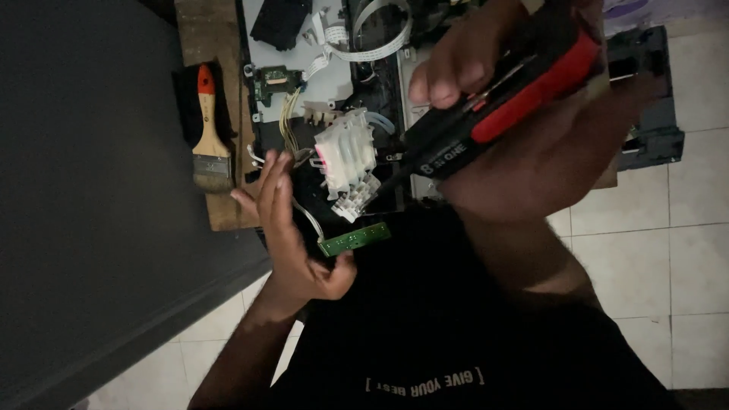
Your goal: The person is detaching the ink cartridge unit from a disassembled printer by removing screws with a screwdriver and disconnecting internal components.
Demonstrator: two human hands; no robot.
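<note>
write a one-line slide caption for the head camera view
Left hand steadies a small green circuit board while the right hand points a black-and-red screwdriver at a white plastic part.
</note>
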